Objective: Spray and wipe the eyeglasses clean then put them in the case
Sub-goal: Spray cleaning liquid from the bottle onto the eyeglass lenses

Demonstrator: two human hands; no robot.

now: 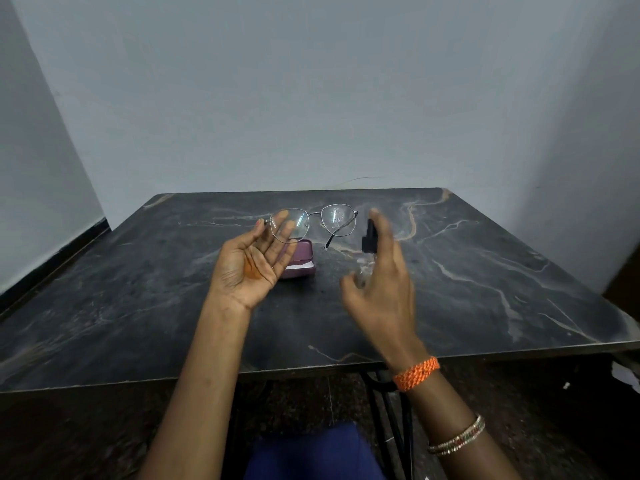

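The eyeglasses [313, 221], thin metal-framed with clear lenses, are held up above the dark marbled table [467, 289], lenses facing the camera. The left hand [252, 261] grips them at one end of the frame, thumb and fingertips pinching near the hinge while the palm lies open toward the camera and the fingers show through one lens. The other lens carries pale smears or droplets, and one temple arm hangs down behind it.

Just beside the glasses, the right hand [381, 282] is wrapped around a small spray bottle [367, 251] with a clear body and a black nozzle head pointed at the glasses; the forefinger rests on top of the nozzle. The liquid level in the bottle cannot be read, since the hand is blurred.

Below and behind the left hand, a purple case [301, 259] lies on the table with its lid raised; something pale shows inside at its front edge, though what it is cannot be told.

An orange braided band [415, 373] circles the right wrist, with thin bangles [457, 436] farther up the forearm.
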